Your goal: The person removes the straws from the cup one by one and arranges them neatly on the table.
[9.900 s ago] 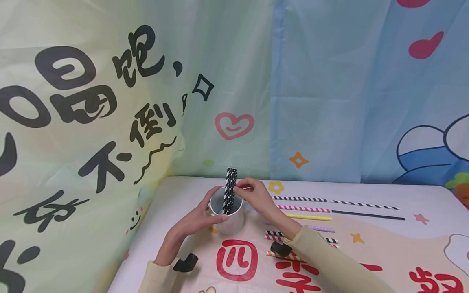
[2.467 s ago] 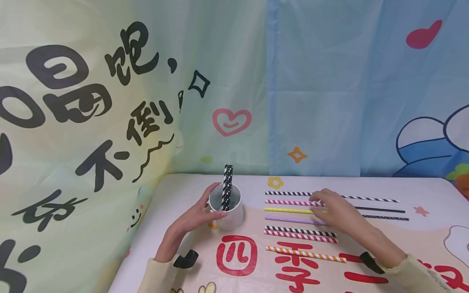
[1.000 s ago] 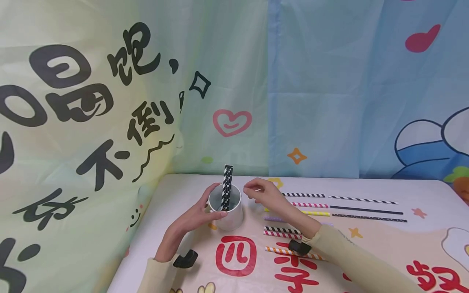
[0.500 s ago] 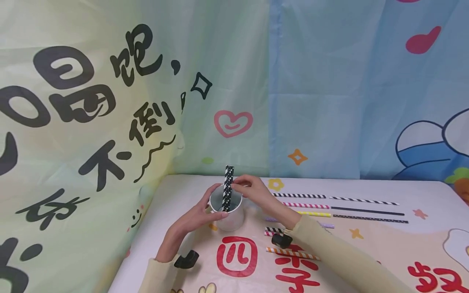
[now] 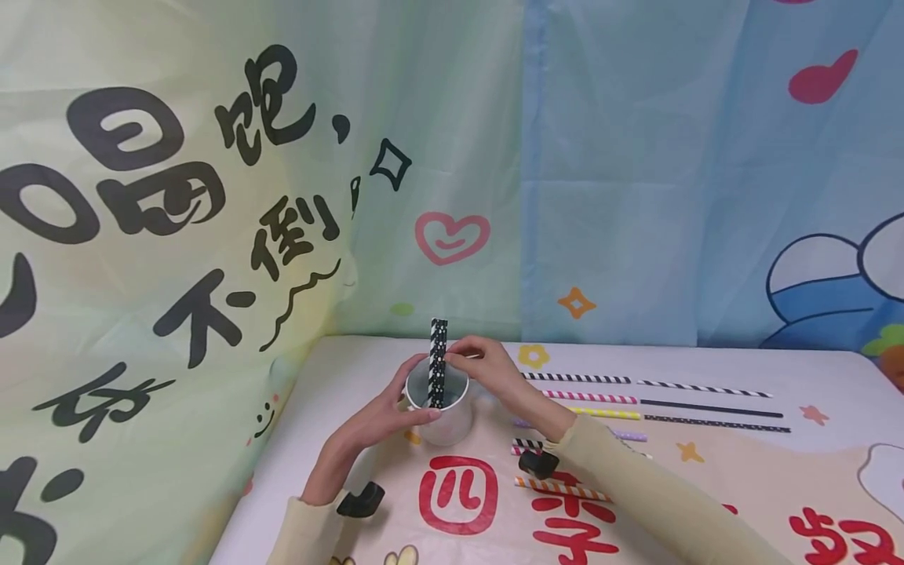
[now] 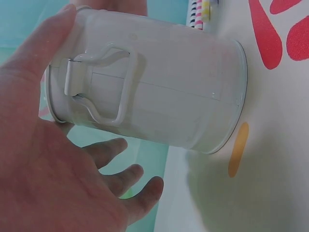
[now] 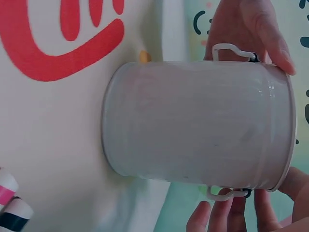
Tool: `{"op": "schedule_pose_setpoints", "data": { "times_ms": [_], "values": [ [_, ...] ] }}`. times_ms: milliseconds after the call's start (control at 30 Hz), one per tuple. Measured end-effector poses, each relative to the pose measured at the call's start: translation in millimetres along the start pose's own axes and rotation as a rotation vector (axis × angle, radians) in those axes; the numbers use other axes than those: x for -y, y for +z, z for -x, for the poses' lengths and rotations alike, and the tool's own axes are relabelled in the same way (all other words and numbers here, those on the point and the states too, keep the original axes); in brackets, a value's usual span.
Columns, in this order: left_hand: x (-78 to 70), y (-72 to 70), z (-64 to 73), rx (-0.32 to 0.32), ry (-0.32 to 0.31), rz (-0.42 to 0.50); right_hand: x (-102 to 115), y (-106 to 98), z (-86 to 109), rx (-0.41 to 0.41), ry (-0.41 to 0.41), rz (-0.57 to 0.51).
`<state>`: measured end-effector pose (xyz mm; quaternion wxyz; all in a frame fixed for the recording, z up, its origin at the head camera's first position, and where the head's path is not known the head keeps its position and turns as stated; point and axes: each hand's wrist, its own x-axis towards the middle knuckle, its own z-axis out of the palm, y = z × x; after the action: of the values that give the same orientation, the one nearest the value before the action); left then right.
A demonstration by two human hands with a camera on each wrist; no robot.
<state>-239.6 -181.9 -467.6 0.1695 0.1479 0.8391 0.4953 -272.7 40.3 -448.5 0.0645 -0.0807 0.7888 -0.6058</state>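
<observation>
A white metal bucket (image 5: pixel 450 424) with small side handles (image 6: pixel 129 92) stands upright on the table. Several black-and-white paper straws (image 5: pixel 437 357), striped and dotted, rise from its mouth. My left hand (image 5: pixel 377 416) grips the rim from the left, thumb in front; the left wrist view shows its other fingers (image 6: pixel 145 195) spread below the handle. At the rim's right side my right hand (image 5: pixel 493 375) pinches a dotted black straw between thumb and forefinger; its remaining fingers (image 7: pixel 219 210) are beside the far handle. The straws' lower ends are hidden inside the bucket.
Right of the bucket, loose paper straws lie in rows: pink striped (image 5: pixel 593 397), yellow (image 5: pixel 607 413), purple (image 5: pixel 632 436), orange striped (image 5: pixel 561 488), solid black (image 5: pixel 713 409) and dotted black (image 5: pixel 716 424). My right forearm crosses over some. A printed curtain (image 5: pixel 607 196) hangs behind the table.
A dotted black straw now lies on the right that was absent 9.9 s ago. My right hand has moved from the laid-out straws back to the bucket's straws, which have shifted slightly left.
</observation>
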Motion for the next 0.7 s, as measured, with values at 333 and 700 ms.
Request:
{"op": "schedule_pose_setpoints", "data": {
  "times_ms": [333,700],
  "values": [
    [0.7,1.1,-0.6,0.003,-0.013,-0.006,3.1,2.3,-3.2,-0.008,0.008,-0.011],
    [-1.8,-0.2,1.4,0.001,-0.013,-0.008,2.7,3.9,-4.5,-0.001,0.027,-0.065]
  ]
}}
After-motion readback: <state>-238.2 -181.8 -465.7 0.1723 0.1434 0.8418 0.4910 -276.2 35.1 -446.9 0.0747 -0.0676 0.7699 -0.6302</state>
